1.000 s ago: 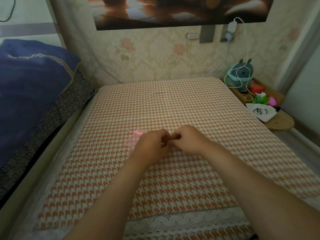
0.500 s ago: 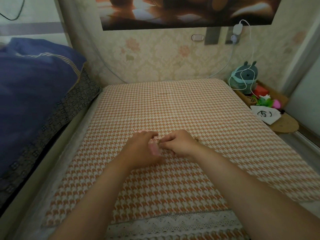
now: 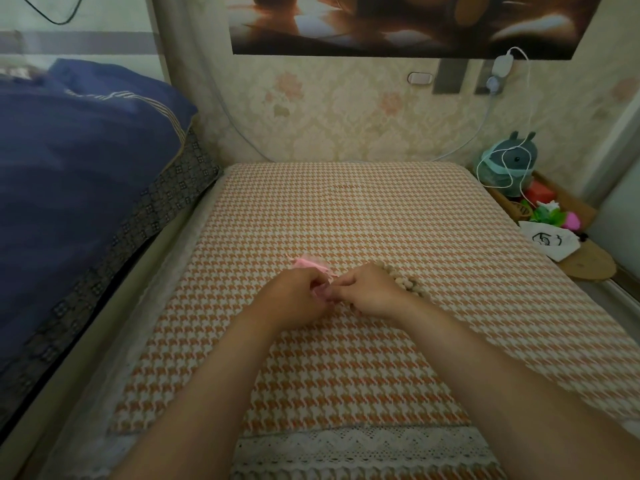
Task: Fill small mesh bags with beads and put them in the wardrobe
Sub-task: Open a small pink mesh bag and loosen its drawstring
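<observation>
Head view: my 2 hands meet a little nearer than the middle of the houndstooth mat [image 3: 346, 209], roughly midway between its left and right edges. My left hand [image 3: 298, 296] has its fingers curled and pinches the pink mesh bag [image 3: 310, 264]. Part of the bag is bunched between my fingertips, and the rest sticks out past my knuckles toward the far edge, lying on the mat. My right hand [image 3: 372, 292] is curled too, its fingertips touching the left hand's and nipping the same pink mesh where the 2 hands meet. I cannot tell whether the bag's mouth is open.

A string of pale round beads [image 3: 405, 282] lies on the mat against the far right side of my right hand, running toward the right edge. I cannot tell whether any bead is inside my fingers.

A white lace trim [image 3: 346, 445] borders the mat's near edge. Dark blue bedding [image 3: 69, 168] is piled beyond the left edge. Past the right edge stand a teal toy [image 3: 512, 157] wrapped in a white cable [image 3: 528, 81], a white pouch [image 3: 550, 239] and a round wooden board [image 3: 588, 265].
</observation>
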{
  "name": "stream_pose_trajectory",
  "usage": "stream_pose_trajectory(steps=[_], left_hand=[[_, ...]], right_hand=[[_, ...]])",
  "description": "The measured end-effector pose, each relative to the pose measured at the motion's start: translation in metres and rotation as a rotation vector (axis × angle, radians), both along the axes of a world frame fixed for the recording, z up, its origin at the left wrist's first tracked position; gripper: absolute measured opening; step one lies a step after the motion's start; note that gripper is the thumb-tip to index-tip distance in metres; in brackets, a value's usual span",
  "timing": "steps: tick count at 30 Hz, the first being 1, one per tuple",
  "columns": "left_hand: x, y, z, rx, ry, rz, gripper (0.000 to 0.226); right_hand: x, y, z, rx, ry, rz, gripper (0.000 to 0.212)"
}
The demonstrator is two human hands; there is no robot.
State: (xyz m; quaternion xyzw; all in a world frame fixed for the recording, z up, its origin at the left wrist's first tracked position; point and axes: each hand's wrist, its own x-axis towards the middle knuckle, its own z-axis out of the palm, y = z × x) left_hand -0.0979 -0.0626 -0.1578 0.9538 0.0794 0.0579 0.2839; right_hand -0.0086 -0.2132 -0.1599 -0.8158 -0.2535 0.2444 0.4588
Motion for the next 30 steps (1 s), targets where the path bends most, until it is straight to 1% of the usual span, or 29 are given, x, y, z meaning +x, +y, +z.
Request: stream_pose_trajectory(steps=[2, 6, 8, 10, 12, 14, 18, 20, 22, 25, 28, 30], left_hand=[[0.0, 0.001, 0.001, 0.005, 0.031, -0.003, 0.029], [0.003, 0.001, 0.003, 0.029, 0.138, -0.023, 0.064], [0.006, -0.005, 0.003, 0.014, 0.136, -0.025, 0.072], [0.01, -0.012, 0.003, -0.015, 0.082, -0.013, 0.067], [0.018, -0.019, 0.001, -0.009, 0.021, 0.017, 0.048], [0.024, -0.024, -0.001, 0.076, -0.014, 0.055, 0.033], [0.03, -0.036, -0.006, 0.153, -0.093, 0.077, 0.027], [0.031, -0.038, -0.008, 0.151, -0.062, 0.057, 0.027], [0.032, -0.039, -0.009, 0.115, -0.012, 0.035, 0.029], [0.031, -0.036, -0.011, 0.137, -0.066, 0.048, 0.03], [0.031, -0.034, -0.012, 0.159, -0.113, 0.063, 0.028], [0.031, -0.034, -0.011, 0.121, -0.115, 0.068, 0.024]], right_hand=[[0.005, -0.002, 0.003, 0.014, -0.048, -0.034, 0.014], [0.022, -0.015, 0.005, -0.015, -0.202, -0.138, 0.018], [0.029, -0.023, 0.002, -0.058, -0.276, -0.141, 0.017], [0.032, -0.029, -0.002, -0.128, -0.337, -0.123, 0.017], [0.033, -0.032, -0.005, -0.212, -0.386, -0.095, 0.014], [0.032, -0.032, -0.005, -0.266, -0.452, -0.07, 0.012], [0.028, -0.028, -0.005, -0.401, -0.658, -0.006, 0.011], [0.026, -0.024, -0.005, -0.456, -0.73, 0.015, 0.005], [0.027, -0.02, -0.007, -0.483, -0.772, 0.016, 0.016], [0.029, -0.02, -0.009, -0.429, -0.742, -0.001, 0.018], [0.031, -0.024, -0.009, -0.327, -0.585, -0.026, 0.024], [0.032, -0.026, -0.008, -0.269, -0.481, -0.026, 0.026]])
